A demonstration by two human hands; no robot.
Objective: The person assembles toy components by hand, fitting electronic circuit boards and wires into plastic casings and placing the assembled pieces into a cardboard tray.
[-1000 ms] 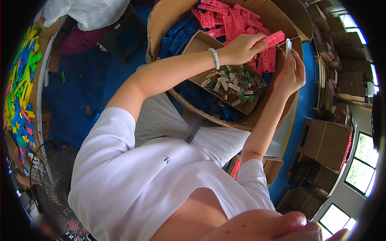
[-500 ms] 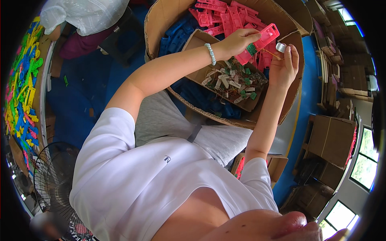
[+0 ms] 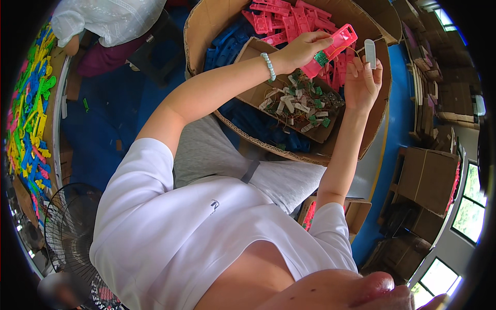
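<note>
I have my left hand [image 3: 305,49] closed around a pink plastic frame [image 3: 333,47] — thumb and fingers pinch its lower end, where a small green board [image 3: 321,58] sits against it. The frame tilts up and to the right, above the far side of the big carton [image 3: 206,20]. A bead bracelet [image 3: 267,66] circles that wrist.

My right hand [image 3: 361,80] is raised just beside the frame, palm toward me, fingers loosely spread upward. Its fingertips hold a small white tab [image 3: 370,53] upright; the tab stands near the frame's upper end but apart from it. I cannot tell how firmly it is pinched.

Below both hands, inside the carton, lies a shallow cardboard tray [image 3: 253,95] tilted across the middle. It carries a loose heap of white tabs, green boards and thin wires [image 3: 299,103]. Pink frames [image 3: 279,18] are piled at the carton's far edge, and blue plastic parts [image 3: 227,39] fill its left side and run under the tray toward the near rim.

Off to the left — along the edge of a table [image 3: 54,119] — sits a spread of yellow, green, blue and pink plastic pieces [image 3: 28,108]. A fan [image 3: 70,232] stands at lower left. Brown boxes [image 3: 426,175] are stacked on the blue floor [image 3: 103,113] at right. Another person in a white top [image 3: 108,20] sits at upper left.
</note>
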